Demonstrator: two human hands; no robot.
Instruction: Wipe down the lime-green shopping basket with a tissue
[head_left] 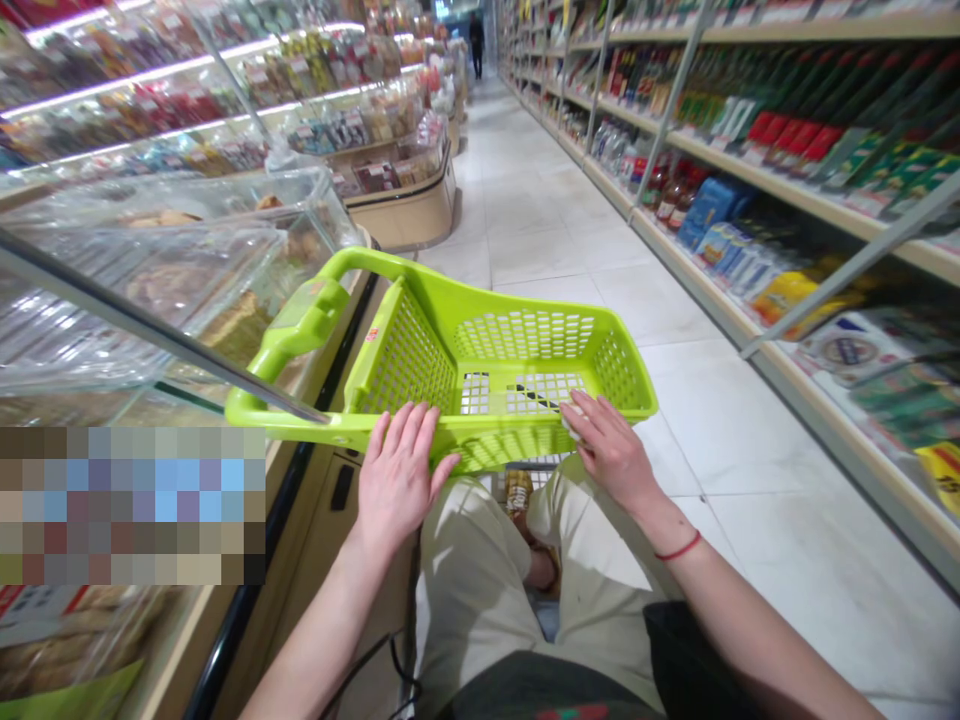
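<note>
A lime-green plastic shopping cart (517, 440) stands sideways in front of my legs, its handle (296, 320) to the left. The basket has perforated walls, and nothing lies on the part of its floor that I can see. My left hand (401, 470) holds the near rim close to the handle end, fingers over the edge and thumb apart on the near side. Farther right, my right hand (611, 445) curls its fingers over the same rim near the cart's front corner. A small whitish patch shows under those fingers; I cannot make out what it is.
At left, a counter (300, 490) with plastic-covered goods stands close to the cart. Stocked shelves (750, 165) line the right side. The tiled aisle (540, 220) runs ahead past a rounded display stand (405, 210) to a distant person (476, 45).
</note>
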